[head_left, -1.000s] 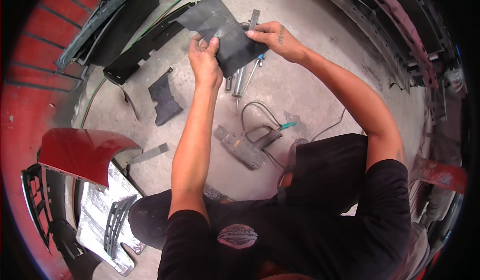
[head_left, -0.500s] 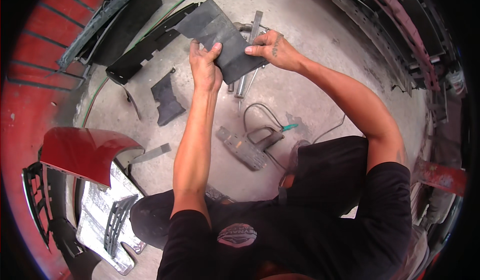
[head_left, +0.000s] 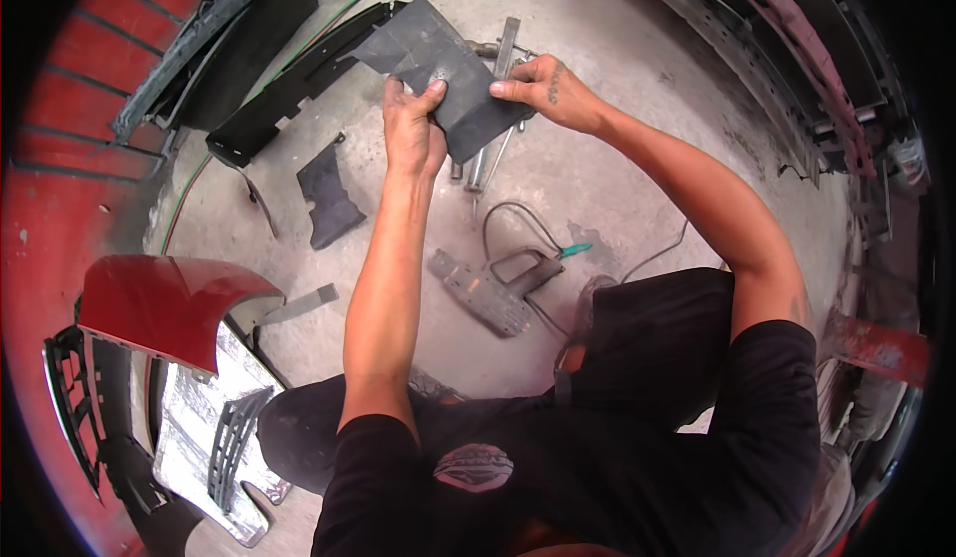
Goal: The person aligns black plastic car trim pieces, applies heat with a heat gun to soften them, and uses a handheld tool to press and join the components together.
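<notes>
A flat, dark grey plastic panel (head_left: 453, 69) with a ragged left end is held up in front of me, above the concrete floor. My left hand (head_left: 410, 131) grips its near left edge, thumb on top and fingers hidden beneath. On the right edge my right hand (head_left: 546, 91) pinches it, thumb on the upper face. Below the panel lie metal hand tools (head_left: 480, 174), partly covered by it. A grey heat-gun-like power tool (head_left: 488, 293) with a cord and a green tip (head_left: 575, 250) beside it rests on the floor nearer my knees.
A torn dark plastic piece (head_left: 331, 194) and a long black strip (head_left: 264, 129) lie to the left. Nearer stand a red car body panel (head_left: 174, 298) and a silver-faced sheet (head_left: 189, 433). Car frame parts (head_left: 787, 39) line the right side; a hose (head_left: 184, 194) runs along the left.
The panel and both hands have barely moved; my right hand sits very slightly lower-left on the panel's edge. The view has shifted a little.
</notes>
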